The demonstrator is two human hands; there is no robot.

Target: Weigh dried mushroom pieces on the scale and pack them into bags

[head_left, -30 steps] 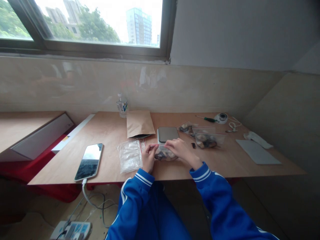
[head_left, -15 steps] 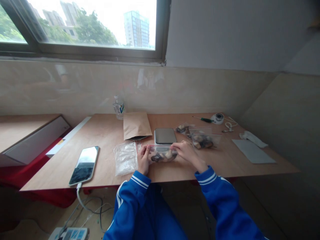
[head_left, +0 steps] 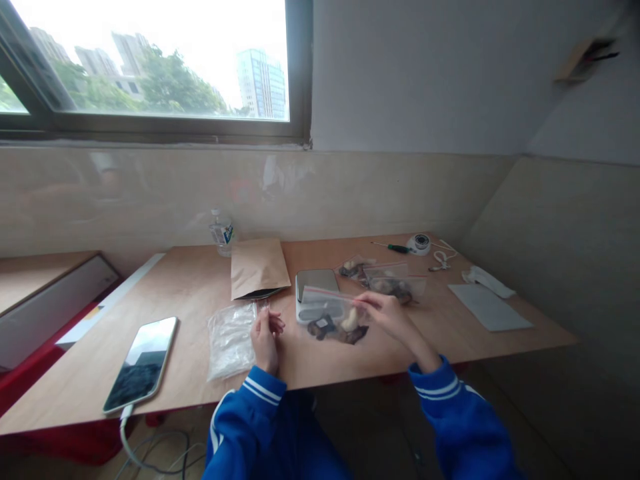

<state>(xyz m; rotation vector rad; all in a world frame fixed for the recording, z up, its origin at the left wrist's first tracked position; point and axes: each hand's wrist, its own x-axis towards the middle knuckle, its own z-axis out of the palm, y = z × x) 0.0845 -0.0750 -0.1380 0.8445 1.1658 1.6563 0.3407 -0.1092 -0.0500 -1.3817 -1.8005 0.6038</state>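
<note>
By its upper right corner, my right hand (head_left: 389, 319) pinches a clear zip-lock bag (head_left: 336, 327) with a red seal line. Dark and pale dried pieces, perhaps mushrooms, lie in its lower part. The bag hangs tilted in front of a small flat scale (head_left: 320, 279) and hides part of it. My left hand (head_left: 266, 339) is off the bag, its fingers loosely curled and apart with nothing in them. It rests beside a stack of clear plastic bags (head_left: 231, 343). Beyond the scale on the right are more filled zip-lock bags (head_left: 397, 288), partly behind my right hand.
A brown paper pouch (head_left: 259, 265) and a plastic bottle (head_left: 221, 235) stand at the back left. A phone (head_left: 143, 363) on a cable lies left. At the right are a green-handled screwdriver (head_left: 397, 249), a white camera (head_left: 420, 244), a grey sheet (head_left: 490, 308) and a white crumpled item (head_left: 487, 281).
My left hand has let go of the zip-lock bag and drawn back to the left. My right hand still holds the bag, now by one corner. The view has turned slightly right.
</note>
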